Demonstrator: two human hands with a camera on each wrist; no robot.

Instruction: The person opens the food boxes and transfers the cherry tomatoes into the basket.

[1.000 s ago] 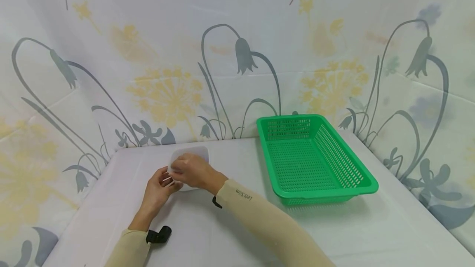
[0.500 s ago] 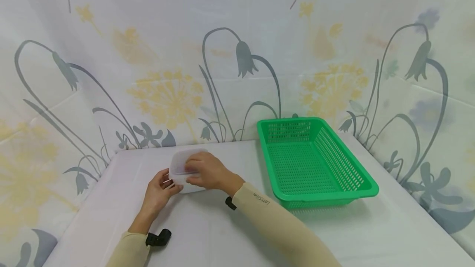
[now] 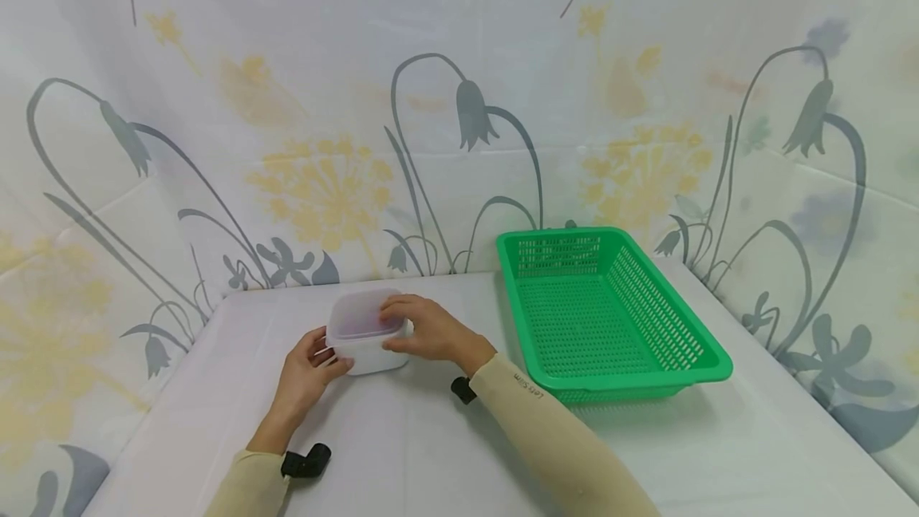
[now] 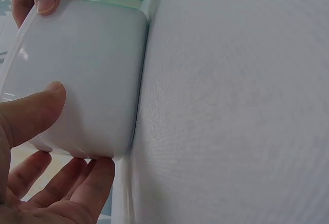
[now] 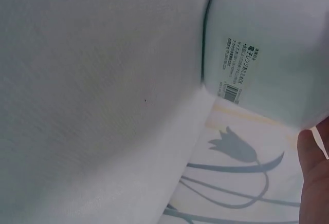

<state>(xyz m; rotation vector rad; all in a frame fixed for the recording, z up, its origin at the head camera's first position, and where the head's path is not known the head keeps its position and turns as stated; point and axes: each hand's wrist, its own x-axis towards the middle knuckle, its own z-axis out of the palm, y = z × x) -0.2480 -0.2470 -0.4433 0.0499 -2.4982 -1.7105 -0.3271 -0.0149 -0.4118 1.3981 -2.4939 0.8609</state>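
Note:
A white plastic food container (image 3: 375, 358) with a translucent lid (image 3: 356, 314) on top stands on the table's left part. My left hand (image 3: 309, 373) holds its left side, thumb on the front wall and the other fingers round the corner. In the left wrist view, the left thumb (image 4: 49, 103) lies flat against the smooth wall. At the lid's right edge, my right hand (image 3: 431, 331) grips the rim, thumb at the front and fingers over the top. A printed label (image 5: 237, 70) with a barcode shows on the container's wall in the right wrist view.
A green perforated plastic basket (image 3: 534, 341) stands at the right on the white-covered table (image 3: 431, 453). Behind the table hangs a flower-patterned curtain (image 3: 323, 46). Both wrists wear small black cameras.
My right hand has slid rightward from the container's front left corner to its right side, uncovering the lid. My left hand has kept its place.

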